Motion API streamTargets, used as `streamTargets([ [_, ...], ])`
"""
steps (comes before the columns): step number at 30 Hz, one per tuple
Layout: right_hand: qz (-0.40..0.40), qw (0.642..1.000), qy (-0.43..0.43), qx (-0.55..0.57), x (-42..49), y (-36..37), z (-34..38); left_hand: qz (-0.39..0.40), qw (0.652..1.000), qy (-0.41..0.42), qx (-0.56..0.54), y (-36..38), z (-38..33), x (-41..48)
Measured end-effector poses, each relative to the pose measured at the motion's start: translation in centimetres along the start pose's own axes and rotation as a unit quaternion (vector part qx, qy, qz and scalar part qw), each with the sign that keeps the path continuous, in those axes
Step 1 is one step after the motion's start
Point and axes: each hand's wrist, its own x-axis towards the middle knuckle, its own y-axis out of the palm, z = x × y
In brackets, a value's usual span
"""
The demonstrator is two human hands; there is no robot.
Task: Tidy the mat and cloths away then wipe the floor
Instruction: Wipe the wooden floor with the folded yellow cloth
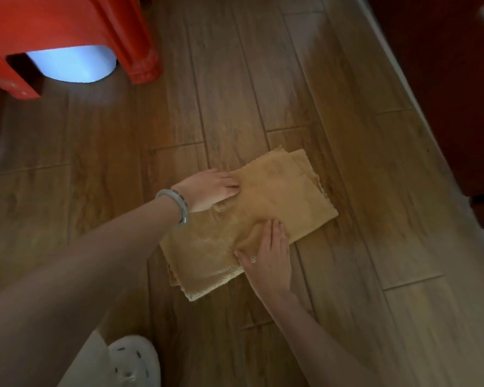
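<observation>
A tan folded cloth (280,196) lies flat on the wooden plank floor (235,93) in the middle of the head view. My left hand (211,189), with a pale bangle on the wrist, rests at the cloth's far left edge, its fingertips tucked under a fold. My right hand (268,255) lies flat on the cloth's near right edge, fingers spread and pressing down. Several layers show at the cloth's corners. No mat is visible.
A red plastic stool (76,32) stands at the top left with a white round object (73,64) under it. Dark red furniture (444,79) runs along the right side. My white slipper (134,361) is at the bottom left.
</observation>
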Motion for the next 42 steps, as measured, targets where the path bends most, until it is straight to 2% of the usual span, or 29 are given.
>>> streamTargets([
  [5,-0.051,0.997,-0.005,-0.062,0.5,-0.1,0.2,-0.060,0.997,0.033,-0.025,0.4,1.3,0.5],
  [9,-0.052,0.996,-0.043,-0.055,0.4,-0.9,0.6,-0.008,0.998,0.046,0.031,0.0,1.8,0.0],
  [12,0.014,1.000,-0.018,0.003,1.1,-2.5,1.1,0.024,0.998,0.055,0.037,-0.4,2.2,-1.2],
  [15,0.051,0.994,0.029,0.092,1.7,-6.3,2.1,0.011,0.997,0.021,-0.070,-3.5,2.5,-3.9],
  [18,0.074,0.987,0.045,0.136,1.0,-11.8,3.9,0.003,0.975,-0.051,-0.218,-8.1,2.7,-7.7],
  [20,0.092,0.981,0.052,0.165,-0.1,-16.2,5.8,0.003,0.947,-0.110,-0.300,-11.8,2.2,-10.7],
  [22,0.092,0.962,0.090,0.241,-1.2,-21.5,7.8,-0.016,0.898,-0.177,-0.402,-15.8,1.8,-13.2],
  [27,0.064,0.867,0.219,0.442,-3.8,-36.7,12.6,-0.017,0.761,-0.257,-0.595,-27.7,1.6,-19.8],
  [31,0.132,0.824,0.269,0.480,-6.3,-47.7,15.8,0.019,0.605,-0.298,-0.738,-37.6,0.9,-24.8],
  [32,0.160,0.809,0.277,0.493,-7.3,-50.9,16.9,0.027,0.585,-0.306,-0.750,-40.8,0.6,-26.6],
  [35,0.228,0.762,0.290,0.532,-10.5,-59.6,19.8,0.022,0.562,-0.298,-0.772,-49.8,-0.1,-31.4],
  [37,0.259,0.747,0.287,0.541,-12.6,-64.6,21.6,0.012,0.553,-0.293,-0.780,-55.1,-0.3,-33.9],
  [39,0.276,0.748,0.277,0.537,-14.8,-68.6,23.2,0.003,0.550,-0.282,-0.786,-60.1,-0.5,-36.2],
  [42,0.281,0.770,0.243,0.519,-17.7,-73.9,25.1,-0.028,0.554,-0.273,-0.786,-66.8,-0.8,-39.1],
])
